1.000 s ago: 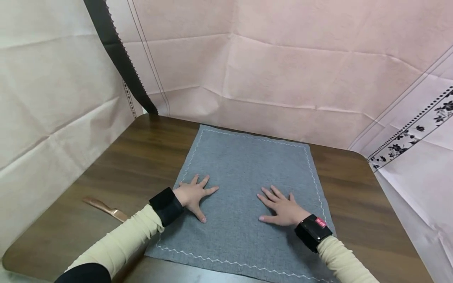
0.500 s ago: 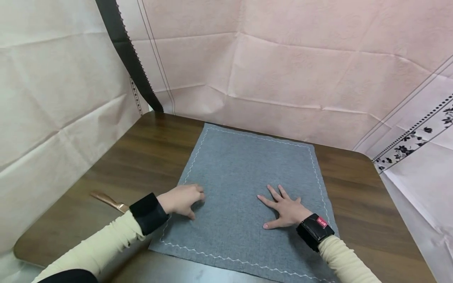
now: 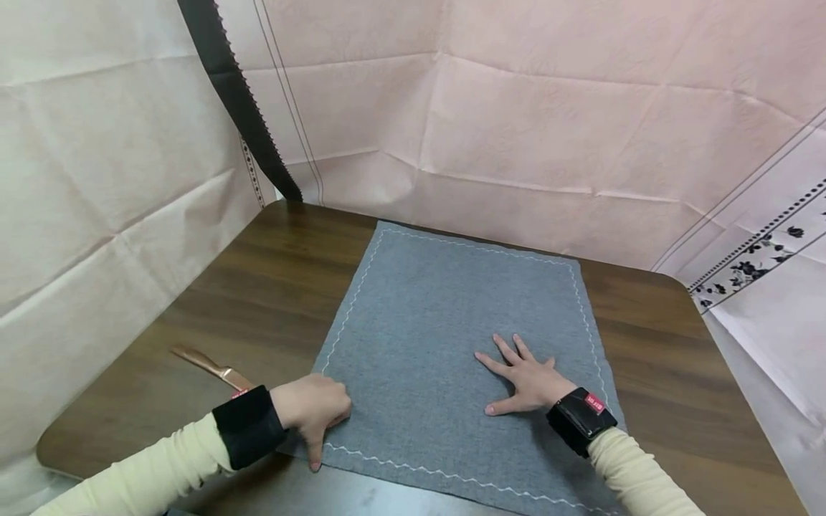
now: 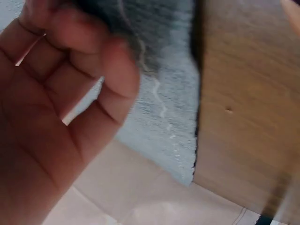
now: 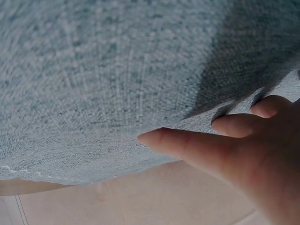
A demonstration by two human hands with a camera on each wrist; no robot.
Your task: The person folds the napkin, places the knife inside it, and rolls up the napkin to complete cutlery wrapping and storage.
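Observation:
A grey-blue cloth (image 3: 445,322) with a wavy white stitched line near its edges lies flat on the brown table. My left hand (image 3: 312,408) is over the cloth's near left corner, thumb pointing toward its near edge. In the left wrist view, the left fingers (image 4: 119,70) bend loosely and I see nothing in the palm; the thumb is out of that view. My right hand (image 3: 532,380) rests on the right half of the cloth with its fingers spread. The right wrist view shows that hand's straight fingers (image 5: 187,145) against the fabric.
A copper-coloured utensil (image 3: 209,364) lies left of the cloth, its far end partly behind the left wristband (image 3: 250,428). The wood-grain table (image 3: 258,287) has rounded corners. Pale wrinkled sheets (image 3: 516,136) hang behind and at the sides, with a black strip (image 3: 239,93) at the back left.
My left hand has lifted from lying spread on the cloth, curled its fingers and moved left and nearer, to the near left corner. The right hand stays spread in place; the view shifts slightly.

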